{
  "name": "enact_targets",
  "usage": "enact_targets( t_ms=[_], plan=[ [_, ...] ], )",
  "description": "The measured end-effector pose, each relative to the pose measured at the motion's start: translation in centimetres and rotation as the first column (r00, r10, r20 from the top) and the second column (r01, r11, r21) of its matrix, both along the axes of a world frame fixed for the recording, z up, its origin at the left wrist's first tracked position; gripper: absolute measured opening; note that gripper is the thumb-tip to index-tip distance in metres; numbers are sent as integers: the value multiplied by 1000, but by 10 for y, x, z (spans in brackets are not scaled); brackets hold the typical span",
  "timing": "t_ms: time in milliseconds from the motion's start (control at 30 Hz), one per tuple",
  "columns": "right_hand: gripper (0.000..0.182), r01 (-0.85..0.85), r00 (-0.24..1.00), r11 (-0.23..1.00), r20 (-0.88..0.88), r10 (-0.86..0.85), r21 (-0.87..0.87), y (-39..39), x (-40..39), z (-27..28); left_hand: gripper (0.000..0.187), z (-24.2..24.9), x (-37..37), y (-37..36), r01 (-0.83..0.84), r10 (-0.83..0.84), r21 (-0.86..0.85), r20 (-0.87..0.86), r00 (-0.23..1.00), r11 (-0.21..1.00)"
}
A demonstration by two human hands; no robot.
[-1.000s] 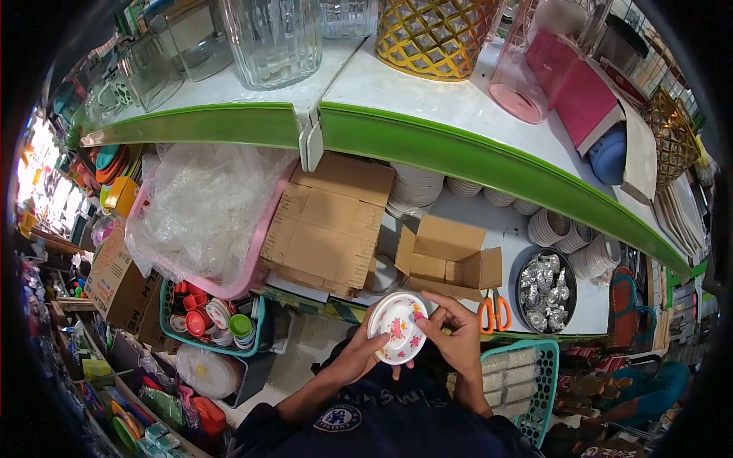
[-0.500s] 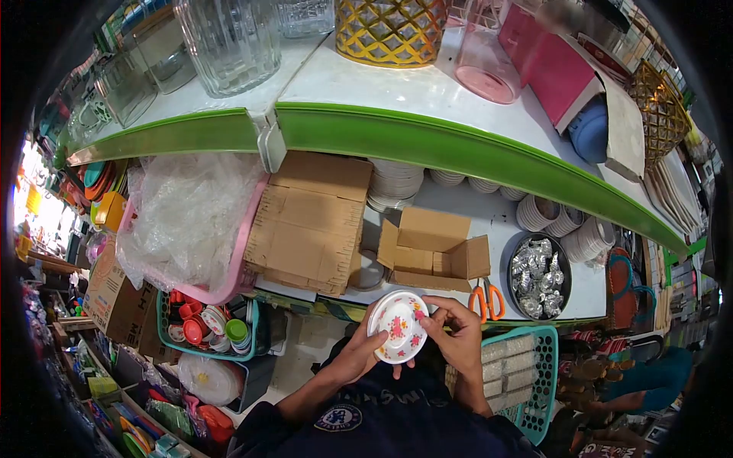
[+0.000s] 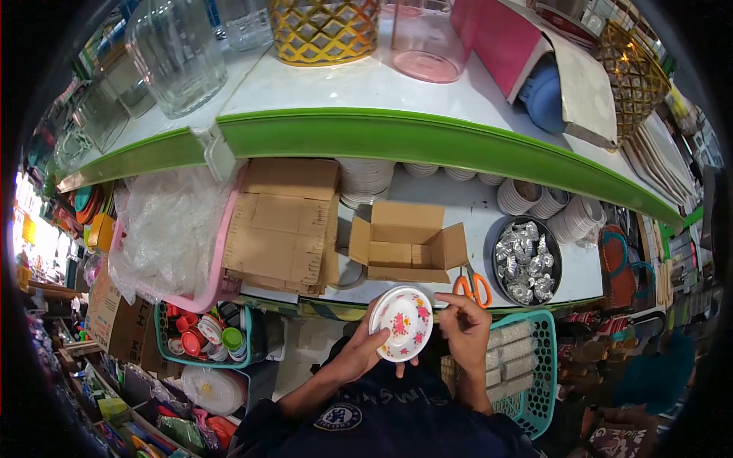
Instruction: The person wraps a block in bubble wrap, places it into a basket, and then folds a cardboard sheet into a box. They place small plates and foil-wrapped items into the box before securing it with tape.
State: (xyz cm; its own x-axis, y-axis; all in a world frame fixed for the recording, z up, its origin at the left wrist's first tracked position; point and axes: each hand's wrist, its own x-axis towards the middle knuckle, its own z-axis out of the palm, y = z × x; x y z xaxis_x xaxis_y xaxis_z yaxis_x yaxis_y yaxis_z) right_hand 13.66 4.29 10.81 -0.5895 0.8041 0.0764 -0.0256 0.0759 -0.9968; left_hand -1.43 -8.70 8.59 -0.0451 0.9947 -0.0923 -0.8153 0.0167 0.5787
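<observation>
My left hand [image 3: 359,353] holds a small white plate with pink flowers [image 3: 402,322] up on edge, in front of the lower shelf. Just right of the plate is my right hand [image 3: 463,330], its fingers pinched together at the plate's right rim; whether it touches the rim I cannot tell. An open cardboard box [image 3: 406,243] sits on the shelf just behind the plate. Orange-handled scissors [image 3: 473,287] lie right of the box.
A dark round tray of foil cups [image 3: 524,262] and stacks of white bowls [image 3: 548,206] fill the shelf's right side. Flattened cardboard [image 3: 279,225] and a plastic bag [image 3: 164,233] lie left. Teal baskets [image 3: 527,366] stand below; glass jars [image 3: 174,53] sit above the green shelf edge [image 3: 427,141].
My head has turned, so the shelves sit lower and further left in view. My right hand has slipped off the plate's face to its right rim; the left still holds it.
</observation>
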Motion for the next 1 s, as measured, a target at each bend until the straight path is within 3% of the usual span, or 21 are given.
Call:
enact_targets(
  t_ms=[67, 133, 267, 300, 367, 400, 467, 500, 600, 733, 1000],
  plan=[
    [21, 64, 997, 998, 33, -63, -18, 8, 9, 0, 65, 1, 2, 5, 12, -14, -26, -71, 997, 1000],
    [19, 238, 971, 971, 11, -238, 30, 21, 13, -6, 65, 1, 4, 10, 31, -33, -26, -68, 997, 999],
    [13, 416, 902, 903, 82, -425, 107, 54, 29, -20, 66, 2, 10, 19, 82, -84, -38, -56, 995, 996],
    [13, 422, 899, 901, 83, -430, 105, 63, 34, -21, 66, 2, 12, 22, 88, -91, -40, -56, 994, 995],
    [14, 427, 751, 803, 331, -571, 415, 80, 43, -23, 66, 3, 14, 27, 104, -105, -17, -56, 993, 994],
    [14, 430, 749, 802, 332, -573, 413, 88, 46, -25, 66, 3, 15, 29, 108, -108, -19, -56, 993, 994],
    [17, 340, 569, 696, 451, -687, 633, 100, 50, -29, 66, 4, 17, 32, 102, -103, -17, -73, 992, 995],
    [17, 315, 490, 683, 504, -712, 659, 104, 50, -28, 66, 4, 17, 33, 102, -103, -19, -73, 992, 995],
    [16, 276, 413, 624, 495, -764, 731, 115, 55, -44, 67, 2, 17, 36, 100, -101, -15, -66, 993, 995],
    [15, 212, 432, 665, 542, -721, 716, 120, 57, -47, 69, 5, 17, 37, 49, -52, -40, -68, 996, 998],
    [13, 278, 475, 619, 454, -753, 735, 117, 58, -33, 70, 7, 14, 35, -9, 6, -50, -60, 998, 999]
  ],
)
